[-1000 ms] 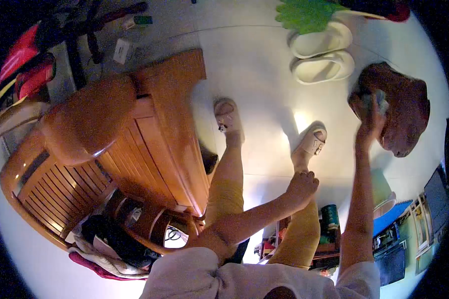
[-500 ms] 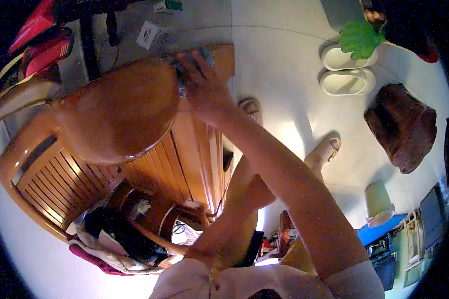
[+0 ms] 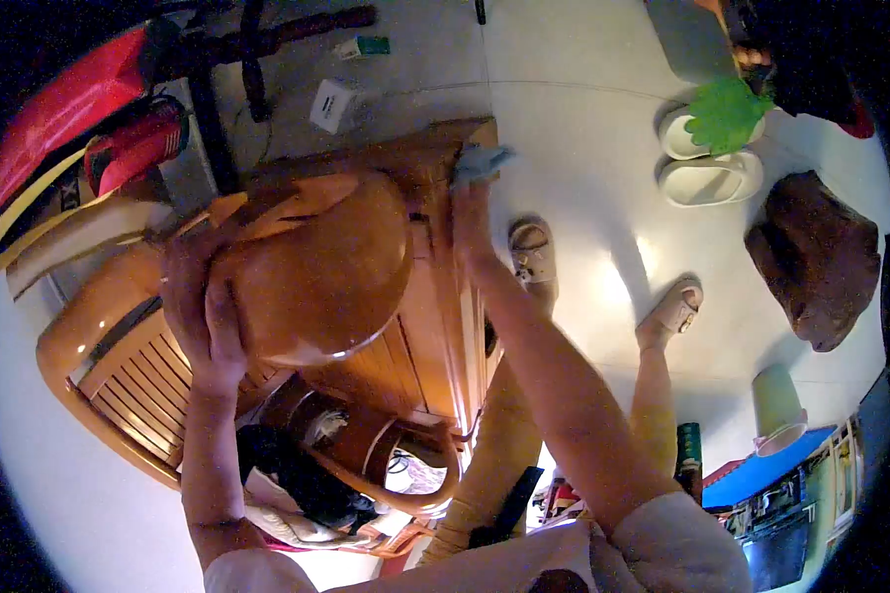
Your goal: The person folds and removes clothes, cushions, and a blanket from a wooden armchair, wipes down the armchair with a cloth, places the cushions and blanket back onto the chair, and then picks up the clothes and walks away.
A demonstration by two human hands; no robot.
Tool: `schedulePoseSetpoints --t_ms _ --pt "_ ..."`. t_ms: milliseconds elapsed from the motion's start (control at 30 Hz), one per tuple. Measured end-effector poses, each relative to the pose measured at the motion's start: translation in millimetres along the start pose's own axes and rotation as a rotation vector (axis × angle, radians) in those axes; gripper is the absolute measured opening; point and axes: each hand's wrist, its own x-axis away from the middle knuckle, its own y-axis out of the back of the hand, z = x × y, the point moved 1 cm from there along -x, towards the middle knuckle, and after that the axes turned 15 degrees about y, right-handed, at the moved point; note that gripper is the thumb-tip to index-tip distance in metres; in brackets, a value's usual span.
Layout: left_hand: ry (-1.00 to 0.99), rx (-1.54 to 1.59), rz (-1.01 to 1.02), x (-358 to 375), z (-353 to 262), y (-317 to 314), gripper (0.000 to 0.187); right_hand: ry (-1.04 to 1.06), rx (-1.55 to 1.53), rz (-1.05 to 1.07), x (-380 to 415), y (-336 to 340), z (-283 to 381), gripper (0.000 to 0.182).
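A glossy wooden armchair (image 3: 386,326) with a slatted seat fills the middle left. My left hand (image 3: 203,306) grips the rounded wooden armrest (image 3: 311,272) from its left side. My right hand (image 3: 470,212) presses a pale blue-grey cloth (image 3: 480,163) against the far top corner of the chair's wooden side panel. My legs and two sandalled feet (image 3: 534,252) stand on the white floor to the right of the chair.
White slippers (image 3: 707,163) and a green glove-shaped thing (image 3: 727,114) lie at the top right. A brown lump (image 3: 816,257) sits at the right, a pale bucket (image 3: 779,405) below it. Red bags (image 3: 79,119) are top left. Clothes (image 3: 297,489) lie under the chair.
My right hand slid the cloth from the armrest top to the chair's far corner. My left hand came up and took hold of the armrest. The view shifted right.
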Motion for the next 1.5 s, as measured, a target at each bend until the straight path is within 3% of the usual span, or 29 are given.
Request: schedulePoseSetpoints --t_ms 167,200,267,333,400,433,467,533,567,600,700,767,800,833,900,933,1000,1033,1100,1167,1267,1367,1500 --pt "0.022 -0.036 0.082 -6 0 5 0.049 -0.478 -1.067 -0.154 -34 -43 -200 0.047" --pt "-0.002 -0.040 0.096 -8 -3 5 0.050 -0.340 -0.869 -0.082 -48 -32 -202 0.044" --pt "0.024 -0.103 0.119 -11 0 8 0.053 -0.737 -0.998 -0.009 -68 -20 -207 0.039" --pt "-0.019 -0.064 0.162 -11 0 8 0.055 -0.380 -0.803 -0.049 -101 -21 -169 0.039" --pt "0.015 -0.024 0.184 -10 -4 6 0.055 0.035 -0.160 0.217 -120 -25 -174 0.033" --pt "0.001 -0.046 0.178 -11 -3 7 0.056 0.267 0.436 0.429 -135 -26 -163 0.031" --pt "-0.010 -0.067 0.168 -11 -3 7 0.056 0.567 0.582 0.598 -144 -24 -150 0.030" --pt "-0.004 -0.062 0.140 -9 -4 7 0.055 0.571 0.657 1.019 -158 -23 -103 0.029" --pt "-0.005 -0.060 0.111 -9 -5 6 0.055 0.255 0.585 1.248 -170 -21 -54 0.029" --pt "0.003 -0.054 0.108 -9 -5 5 0.055 0.255 0.592 1.256 -168 -13 -19 0.029" --pt "-0.033 -0.054 0.084 -8 -11 7 0.045 0.185 0.491 1.127 -145 3 23 0.031" --pt "-0.041 -0.003 0.075 -7 -4 6 0.043 0.472 0.256 0.779 -123 2 1 0.032" --pt "-0.059 0.044 0.069 -6 -1 3 0.040 0.478 0.261 0.790 -112 12 7 0.032" --pt "-0.049 0.048 0.063 -2 0 1 0.040 0.426 0.210 0.590 -95 28 19 0.027" --pt "0.046 0.066 -0.050 4 3 -1 0.037 0.383 0.162 0.405 -55 44 54 0.023" --pt "0.058 0.070 -0.059 5 4 -3 0.037 0.233 -0.059 0.184 -28 43 82 0.018" --pt "0.103 0.208 -0.077 8 7 -5 0.035 0.072 -0.276 -0.032 20 37 88 0.015" --pt "0.107 0.206 -0.078 7 9 -5 0.035 0.197 0.004 -0.003 57 17 59 0.039" --pt "0.027 0.122 -0.057 3 13 -4 0.037 0.270 0.179 0.034 117 -5 34 0.064" --pt "0.005 0.152 -0.051 2 14 -3 0.037 0.216 0.075 0.034 169 -2 42 0.061" --pt "0.000 0.189 -0.058 5 15 -5 0.037 -0.098 -0.234 0.147 205 -9 39 0.059" --pt "0.015 0.234 -0.096 5 16 -10 0.037 0.125 -0.009 0.027 175 -26 16 0.051" --pt "0.012 0.264 -0.075 2 17 -9 0.037 0.191 -0.006 -0.070 74 -31 -7 0.048"
